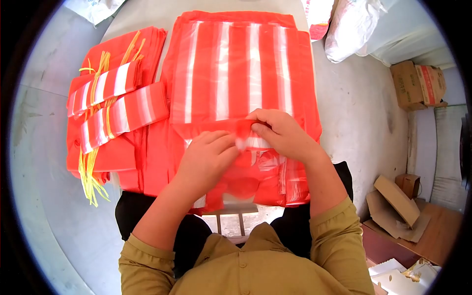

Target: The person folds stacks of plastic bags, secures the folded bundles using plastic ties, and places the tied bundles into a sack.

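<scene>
A wide stack of red plastic bags with white stripes (238,69) lies flat in front of me. At its near edge my left hand (210,156) has its fingers pressed together on the red plastic. Just to the right, my right hand (281,132) pinches the edge of a red bag between thumb and fingers. Crumpled, partly see-through red plastic (246,179) hangs below both hands. On the left, folded striped bundles (129,116) rest on more red bags (115,160), with yellow ties (90,172) lying across and hanging down.
The bags lie on a pale table (142,17). A white sack (351,27) stands at the upper right. Cardboard boxes (408,84) are at the far right, and an opened carton (396,206) lies on a brown surface (440,231) at the lower right.
</scene>
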A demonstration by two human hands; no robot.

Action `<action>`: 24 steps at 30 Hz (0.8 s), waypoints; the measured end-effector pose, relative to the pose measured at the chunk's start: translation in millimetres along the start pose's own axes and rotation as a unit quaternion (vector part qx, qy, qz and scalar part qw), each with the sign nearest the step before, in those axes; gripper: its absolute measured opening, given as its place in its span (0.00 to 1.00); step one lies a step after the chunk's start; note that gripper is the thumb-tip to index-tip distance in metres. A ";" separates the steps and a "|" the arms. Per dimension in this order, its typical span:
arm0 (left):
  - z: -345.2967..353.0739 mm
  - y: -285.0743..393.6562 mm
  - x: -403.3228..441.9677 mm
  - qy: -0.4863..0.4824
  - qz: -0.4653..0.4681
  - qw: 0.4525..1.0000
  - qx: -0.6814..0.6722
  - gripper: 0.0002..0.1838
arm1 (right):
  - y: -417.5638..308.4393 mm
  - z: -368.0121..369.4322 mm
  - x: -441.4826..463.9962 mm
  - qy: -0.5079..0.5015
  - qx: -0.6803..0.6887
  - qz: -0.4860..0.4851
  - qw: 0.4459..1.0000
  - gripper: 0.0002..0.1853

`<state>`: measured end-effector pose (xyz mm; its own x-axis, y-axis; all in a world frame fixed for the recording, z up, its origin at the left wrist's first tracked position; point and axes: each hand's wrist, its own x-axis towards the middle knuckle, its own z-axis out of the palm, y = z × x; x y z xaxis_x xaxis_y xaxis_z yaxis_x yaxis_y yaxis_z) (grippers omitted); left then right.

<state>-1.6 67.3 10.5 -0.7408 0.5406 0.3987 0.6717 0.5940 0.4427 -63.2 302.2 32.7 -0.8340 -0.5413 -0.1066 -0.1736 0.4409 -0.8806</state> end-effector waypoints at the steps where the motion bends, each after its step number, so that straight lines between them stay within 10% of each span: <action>1: 0.4 -0.6 -1.0 -0.004 -0.002 1.000 -0.003 0.10 | -0.4 0.8 1.0 0.000 0.005 -0.001 1.000 0.10; 24: -1.1 11.0 10.1 0.053 0.004 0.997 0.052 0.10 | 13.1 24.1 8.8 0.077 -0.162 -0.122 0.976 0.13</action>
<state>-1.7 78.7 20.2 -0.7280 0.4832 0.4864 0.6699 0.6521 0.3549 -60.2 285.9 9.1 -0.8119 -0.5551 0.1809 -0.5126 0.5295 -0.6759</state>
